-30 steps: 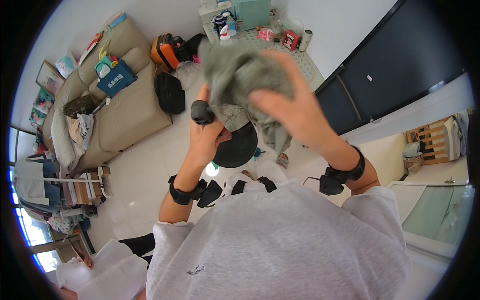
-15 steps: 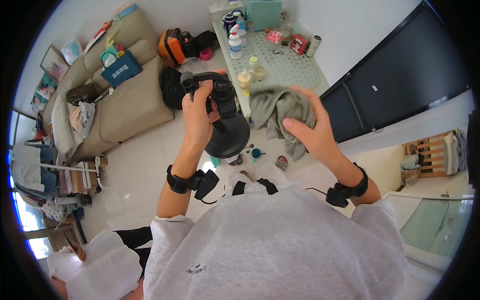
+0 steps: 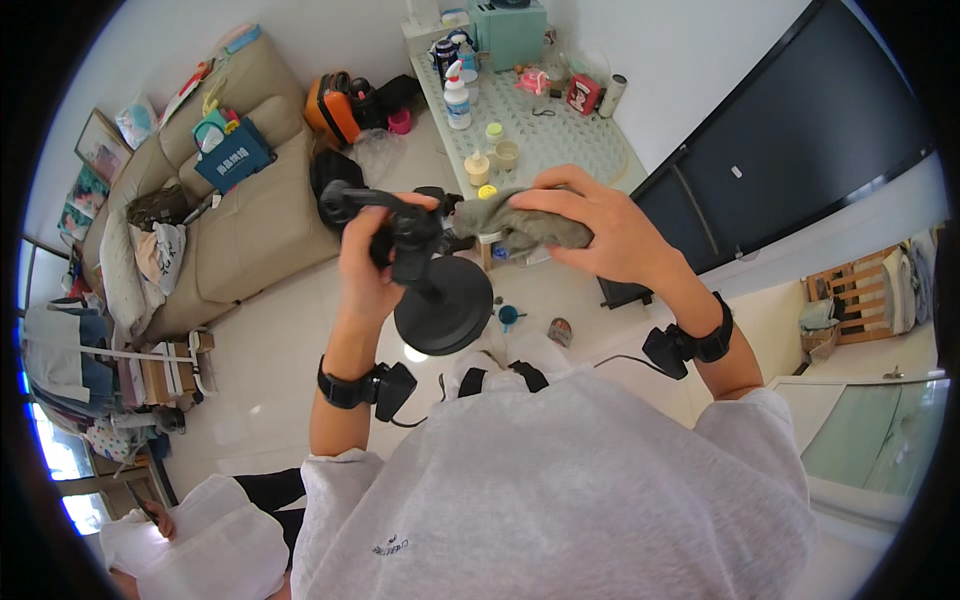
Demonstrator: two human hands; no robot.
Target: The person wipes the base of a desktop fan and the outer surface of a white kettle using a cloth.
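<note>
My left hand (image 3: 368,262) is wrapped round the jointed upper part of a black stand (image 3: 446,312), lifted off the floor and tilted, its broad round base hanging low. Bunched in my right hand (image 3: 612,232) is a grey-green cloth (image 3: 520,228). The cloth's left end reaches the black fittings at the top of the stand; whether it presses on them I cannot tell. Part of the stand's joint is hidden behind my left fingers.
Ahead is a table (image 3: 570,145) with a spray bottle (image 3: 457,98), a cup (image 3: 506,155) and several small containers. A beige sofa (image 3: 265,215) stands left, a large black screen (image 3: 790,150) right. Another person (image 3: 205,535) sits at lower left.
My right hand has turned and brought the cloth leftward to the top of the stand, bunching it tighter. My left hand has shifted slightly left and down, tilting the stand so its base shows more.
</note>
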